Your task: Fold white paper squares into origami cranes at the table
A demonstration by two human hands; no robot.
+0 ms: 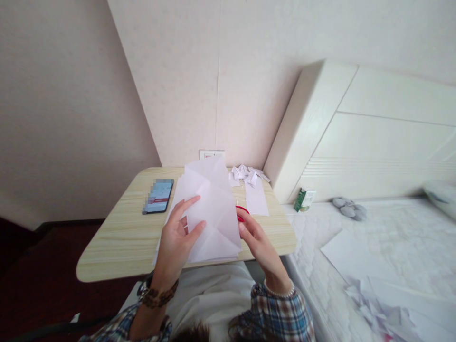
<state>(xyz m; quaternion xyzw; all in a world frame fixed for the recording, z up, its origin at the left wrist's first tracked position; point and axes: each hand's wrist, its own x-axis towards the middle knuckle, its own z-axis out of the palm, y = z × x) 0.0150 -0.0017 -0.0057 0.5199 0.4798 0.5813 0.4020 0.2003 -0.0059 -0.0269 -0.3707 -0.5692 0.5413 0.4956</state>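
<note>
A creased white sheet of paper [213,209] lies over a stack of more white sheets [174,192] on the small table. My left hand [178,232] grips the upper sheet near its left edge, with thumb and forefinger on top and the other fingers curled, partly hidden. At the sheet's right edge, my right hand [254,235] is closed around red-handled scissors [242,209]. Only part of the red handle shows; the blades are hidden. Just beyond that hand are a paper strip [256,198] and several small folded paper pieces [245,175].
A phone [160,195] lies on the left of the wood-grain table [114,237]. A socket plate [212,154] is on the wall behind. On the mattress [306,251] at right are a green-and-white carton [304,199], grey rounded objects [349,208] and loose papers [352,251].
</note>
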